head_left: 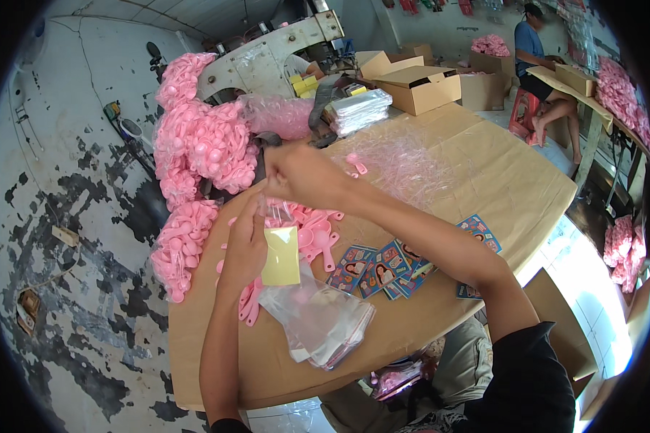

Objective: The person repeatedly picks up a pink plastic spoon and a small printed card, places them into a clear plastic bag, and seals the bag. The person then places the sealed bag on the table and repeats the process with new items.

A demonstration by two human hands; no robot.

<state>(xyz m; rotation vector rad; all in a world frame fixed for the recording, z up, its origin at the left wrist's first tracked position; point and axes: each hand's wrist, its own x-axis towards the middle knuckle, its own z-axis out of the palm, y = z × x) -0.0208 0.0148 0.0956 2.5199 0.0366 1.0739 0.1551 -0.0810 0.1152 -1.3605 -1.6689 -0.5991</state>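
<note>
My left hand (pixel 248 242) is closed on the side of a clear plastic bag with a pale yellow card (pixel 281 256) in or against it. Just above, my right hand (pixel 305 175) is curled into a pinch close to the bag's top end; whatever is in its fingers is too small to make out. Beneath both hands lies a loose pile of pink plastic scoops (pixel 318 234). Nearer to me rests a stack of flat clear bags (pixel 332 325). Printed blue cards (pixel 384 268) are spread to its right, under my right forearm.
Big clear sacks of pink scoops (pixel 206 144) crowd the table's left edge. Behind stand a metal press (pixel 271 58), wrapped clear bags (pixel 357 112) and a cardboard box (pixel 422 90). Thin clear strips (pixel 412 166) lie tangled on the brown tabletop (pixel 513 159). Another person (pixel 531 50) sits far right.
</note>
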